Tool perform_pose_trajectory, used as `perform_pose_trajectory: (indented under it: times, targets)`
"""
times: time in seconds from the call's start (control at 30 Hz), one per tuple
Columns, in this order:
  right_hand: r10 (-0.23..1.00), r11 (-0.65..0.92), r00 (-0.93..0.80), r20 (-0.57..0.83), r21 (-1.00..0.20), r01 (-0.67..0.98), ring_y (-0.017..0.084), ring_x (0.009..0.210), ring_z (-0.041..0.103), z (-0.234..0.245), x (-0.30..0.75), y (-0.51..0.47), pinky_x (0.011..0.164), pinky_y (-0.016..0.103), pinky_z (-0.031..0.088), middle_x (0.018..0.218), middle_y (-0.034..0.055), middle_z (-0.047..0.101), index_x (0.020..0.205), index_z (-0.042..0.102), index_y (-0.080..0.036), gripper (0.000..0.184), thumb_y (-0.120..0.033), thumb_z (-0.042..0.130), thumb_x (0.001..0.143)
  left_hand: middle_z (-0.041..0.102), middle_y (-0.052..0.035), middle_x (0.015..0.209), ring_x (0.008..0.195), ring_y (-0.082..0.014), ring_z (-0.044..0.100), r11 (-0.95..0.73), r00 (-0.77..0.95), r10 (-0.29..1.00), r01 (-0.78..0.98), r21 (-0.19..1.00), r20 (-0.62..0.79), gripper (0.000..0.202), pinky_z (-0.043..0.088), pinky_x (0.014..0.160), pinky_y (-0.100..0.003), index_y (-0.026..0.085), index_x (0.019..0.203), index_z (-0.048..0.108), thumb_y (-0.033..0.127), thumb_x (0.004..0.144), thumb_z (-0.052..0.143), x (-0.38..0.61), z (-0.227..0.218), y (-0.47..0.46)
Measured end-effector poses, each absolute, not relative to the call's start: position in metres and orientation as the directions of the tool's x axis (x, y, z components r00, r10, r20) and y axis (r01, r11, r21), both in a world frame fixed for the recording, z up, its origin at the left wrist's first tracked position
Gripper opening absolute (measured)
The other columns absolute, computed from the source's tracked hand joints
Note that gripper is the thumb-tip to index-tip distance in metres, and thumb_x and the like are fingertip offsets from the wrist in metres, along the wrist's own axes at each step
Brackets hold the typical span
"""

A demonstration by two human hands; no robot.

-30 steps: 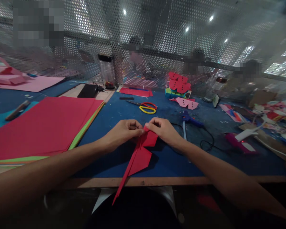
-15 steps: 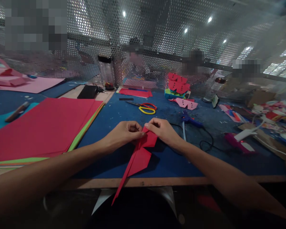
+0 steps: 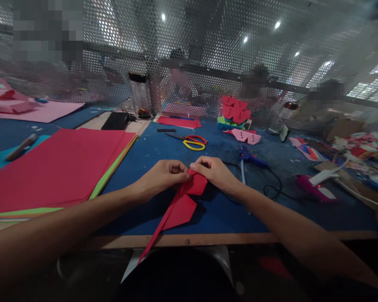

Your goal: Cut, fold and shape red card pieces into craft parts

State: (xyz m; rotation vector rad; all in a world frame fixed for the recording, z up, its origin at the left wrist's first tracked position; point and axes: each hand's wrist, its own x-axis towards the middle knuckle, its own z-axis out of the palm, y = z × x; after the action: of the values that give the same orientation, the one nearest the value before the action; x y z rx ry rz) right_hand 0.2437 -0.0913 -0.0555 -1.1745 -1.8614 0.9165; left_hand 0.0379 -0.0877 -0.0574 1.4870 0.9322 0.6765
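Note:
A folded red paper piece (image 3: 179,205) lies on the blue table mat (image 3: 227,214), its long pointed tail hanging past the table's front edge toward me. My left hand (image 3: 162,176) pinches its upper left corner with curled fingers. My right hand (image 3: 216,172) pinches the upper right part, fingertips nearly meeting those of the left. Both hands rest low on the mat.
A stack of red and green paper sheets (image 3: 56,167) lies at left. Yellow-and-red scissors (image 3: 192,141), a blue glue gun (image 3: 252,158) with a black cord, a pink glue gun (image 3: 315,188), red and pink paper cut-outs (image 3: 236,112) and a perforated metal screen (image 3: 208,54) stand behind.
The red paper's pointed tail has swung slightly to the left. Both hands stay pinched at its top, barely shifted.

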Motion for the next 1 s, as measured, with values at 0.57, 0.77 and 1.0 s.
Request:
perform_pose_trajectory:
  times: [0.57, 0.77, 1.0]
  targets:
    - [0.938, 0.277, -0.3, 0.174, -0.896, 0.348, 0.012, 0.062, 0.045, -0.053, 0.242, -0.093, 0.06, 0.025, 0.036, 0.067, -0.0021, 0.057, 0.072, 0.062, -0.017, 0.032, -0.046, 0.064, 0.086, 0.064, 0.0008, 0.068, 0.059, -0.0095, 0.053, 0.077, 0.542, 0.831, 0.104, 0.992, -0.122, 0.035, 0.039, 0.06, -0.025, 0.014, 0.082, 0.066, 0.043, 0.073, 0.084, 0.04, -0.05, -0.092]
    - [0.945, 0.286, -0.261, 0.198, -0.888, 0.361, 0.012, 0.063, 0.046, -0.053, 0.244, -0.092, 0.061, 0.026, 0.035, 0.067, -0.0021, 0.057, 0.07, 0.063, -0.017, 0.031, -0.044, 0.064, 0.086, 0.063, 0.0019, 0.066, 0.058, -0.0087, 0.051, 0.057, 0.543, 0.832, 0.125, 0.99, -0.116, 0.031, 0.036, 0.058, -0.023, 0.014, 0.082, 0.067, 0.042, 0.077, 0.08, 0.039, -0.046, -0.093]
    - [0.953, 0.28, -0.211, 0.217, -0.898, 0.341, 0.013, 0.065, 0.049, -0.053, 0.246, -0.088, 0.064, 0.027, 0.038, 0.068, -0.0014, 0.06, 0.07, 0.063, -0.018, 0.031, -0.045, 0.064, 0.085, 0.068, 0.0003, 0.07, 0.06, -0.0099, 0.055, 0.065, 0.565, 0.814, 0.143, 0.988, -0.135, 0.031, 0.037, 0.059, -0.023, 0.015, 0.086, 0.067, 0.042, 0.076, 0.081, 0.039, -0.048, -0.09]
